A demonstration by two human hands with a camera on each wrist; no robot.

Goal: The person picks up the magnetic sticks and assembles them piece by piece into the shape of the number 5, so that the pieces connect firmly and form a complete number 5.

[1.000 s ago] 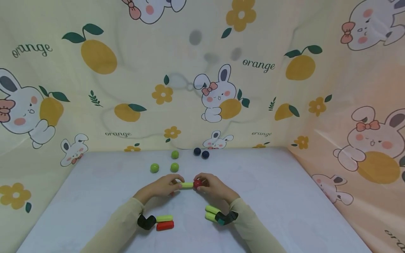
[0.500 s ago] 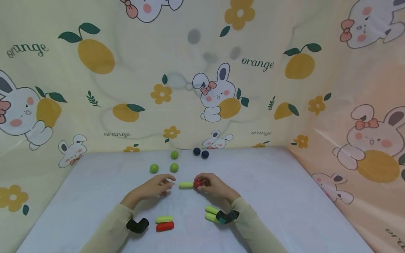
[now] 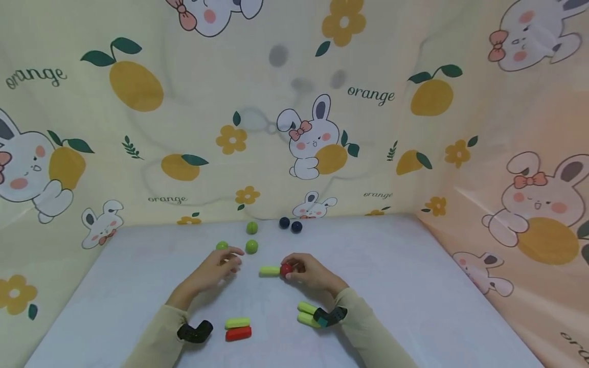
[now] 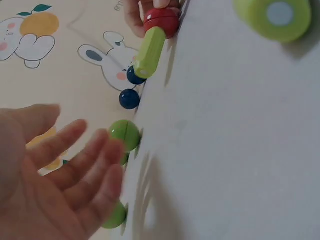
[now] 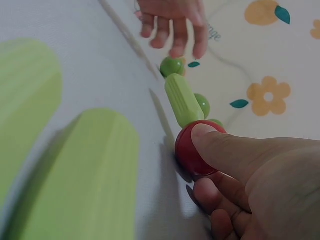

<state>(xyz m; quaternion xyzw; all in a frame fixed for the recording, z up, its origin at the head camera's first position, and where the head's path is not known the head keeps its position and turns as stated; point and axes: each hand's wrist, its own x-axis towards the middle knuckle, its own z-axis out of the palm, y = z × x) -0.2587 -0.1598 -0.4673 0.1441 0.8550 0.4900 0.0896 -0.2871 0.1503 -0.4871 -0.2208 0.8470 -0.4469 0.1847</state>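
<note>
My right hand pinches a red ball between thumb and fingers, low over the table. A light green ridged stick is joined to the ball and points left, its far end free. In the right wrist view, the thumb presses on top of the ball. My left hand is held above the table to the left with fingers spread, holding nothing. Its fingers partly cover one green ball in the head view; a second green ball sits just right of the fingertips.
Farther back are a third green ball and two dark blue balls. In front lie a light green stick beside a red stick. Two more light green sticks lie by the right wrist. A printed cloth hangs behind.
My left hand has let go of the light green stick's left end and moved left and away towards the green balls. My right hand stays in place, pinching the red ball.
</note>
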